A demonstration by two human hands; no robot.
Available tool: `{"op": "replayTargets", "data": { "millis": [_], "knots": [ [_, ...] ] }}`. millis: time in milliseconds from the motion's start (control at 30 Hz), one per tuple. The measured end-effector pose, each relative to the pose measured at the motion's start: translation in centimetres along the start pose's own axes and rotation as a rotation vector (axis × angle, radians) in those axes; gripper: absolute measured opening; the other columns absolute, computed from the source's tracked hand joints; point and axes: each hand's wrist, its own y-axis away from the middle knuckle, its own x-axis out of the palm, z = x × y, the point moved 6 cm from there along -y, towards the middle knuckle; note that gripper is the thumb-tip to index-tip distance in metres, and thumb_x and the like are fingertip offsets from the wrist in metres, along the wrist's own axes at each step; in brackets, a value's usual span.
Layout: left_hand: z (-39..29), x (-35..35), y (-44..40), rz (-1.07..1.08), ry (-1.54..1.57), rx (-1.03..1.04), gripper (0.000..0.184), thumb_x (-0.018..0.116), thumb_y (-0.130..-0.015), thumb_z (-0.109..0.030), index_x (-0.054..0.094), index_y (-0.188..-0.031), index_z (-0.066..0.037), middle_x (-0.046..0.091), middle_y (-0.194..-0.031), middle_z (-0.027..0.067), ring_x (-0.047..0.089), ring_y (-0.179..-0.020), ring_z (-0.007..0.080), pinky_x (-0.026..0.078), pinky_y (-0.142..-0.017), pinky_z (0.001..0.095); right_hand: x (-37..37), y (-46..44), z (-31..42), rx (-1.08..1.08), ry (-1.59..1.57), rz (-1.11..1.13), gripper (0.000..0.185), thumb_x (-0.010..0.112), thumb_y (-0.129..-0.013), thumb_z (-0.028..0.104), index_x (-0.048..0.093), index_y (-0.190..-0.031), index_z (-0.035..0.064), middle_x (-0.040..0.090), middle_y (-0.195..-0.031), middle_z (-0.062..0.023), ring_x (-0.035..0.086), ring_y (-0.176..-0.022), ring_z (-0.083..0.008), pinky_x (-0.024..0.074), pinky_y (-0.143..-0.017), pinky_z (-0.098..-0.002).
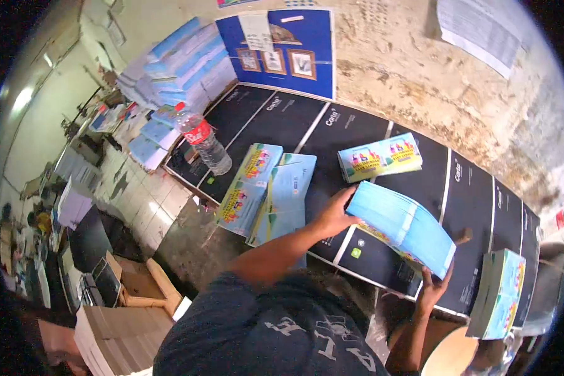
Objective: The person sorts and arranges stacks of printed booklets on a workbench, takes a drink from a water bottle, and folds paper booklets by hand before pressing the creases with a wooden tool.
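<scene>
A thick stack of light-blue printed sheets (pixel 404 219) bows between my two hands above the black table. My left hand (pixel 339 213) grips its left end, with the thumb on the near side. At the lower right end, my right hand (pixel 433 289) holds the stack from below, its fingers partly hidden. Just behind lies a smaller pile of colourful printed covers (pixel 381 156). To the left, one printed pile (pixel 250 185) and a bluer pile (pixel 288 197) lie side by side. Another stack (pixel 500 294) sits at the table's right end.
A plastic bottle with a red cap (pixel 203 139) stands on the black table (pixel 351 135) at the left. Tall paper stacks (pixel 185 62) rise behind it, beside a blue board (pixel 282 53). Open cardboard boxes (pixel 141 282) and a paper stack (pixel 122 332) are at the lower left.
</scene>
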Motion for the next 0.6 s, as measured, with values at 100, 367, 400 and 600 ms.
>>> {"op": "replayTargets", "data": {
  "millis": [100,367,400,600],
  "knots": [
    [-0.4,0.1,2.0,0.260,0.062,0.146,0.098,0.085,-0.074,-0.008,0.027,-0.153,-0.003,0.049,-0.144,0.0149,0.048,-0.131,0.0237,0.037,-0.113,0.0393,-0.4,0.4,-3.3,-0.014,0.043,0.239,0.069,0.072,-0.083,-0.003,0.040,-0.144,-0.0011,0.050,-0.136,-0.0137,0.050,-0.121,-0.0210,0.0416,-0.102,-0.0334],
    [4.4,0.3,3.0,0.550,0.163,-0.186,0.109,0.080,-0.079,-0.005,0.006,-0.158,-0.006,0.040,-0.150,0.0131,0.043,-0.134,0.0209,0.036,-0.112,0.0367,-0.9,0.0,-5.5,-0.026,0.147,0.391,0.066,0.073,-0.088,0.017,0.038,-0.144,0.0059,0.055,-0.128,-0.0072,0.055,-0.116,-0.0195,0.0505,-0.096,-0.0344],
    [3.4,0.3,2.7,0.565,0.048,-0.023,0.108,0.080,-0.079,-0.006,0.007,-0.158,-0.006,0.041,-0.150,0.0134,0.044,-0.133,0.0214,0.036,-0.112,0.0361,-0.5,0.1,-4.7,-0.062,0.166,0.363,0.069,0.075,-0.085,0.018,0.039,-0.143,0.0060,0.056,-0.126,-0.0069,0.056,-0.115,-0.0189,0.0505,-0.095,-0.0339],
    [1.5,0.0,2.7,0.454,0.099,-0.279,0.082,0.076,-0.082,-0.006,0.031,-0.151,-0.002,0.055,-0.138,0.0090,0.048,-0.130,0.0182,0.035,-0.112,0.0343,0.4,-0.1,-6.4,0.106,-0.081,0.433,0.090,0.075,-0.074,-0.005,0.026,-0.149,0.0063,0.052,-0.132,-0.0101,0.050,-0.122,-0.0204,0.0394,-0.106,-0.0363]
  ]
}}
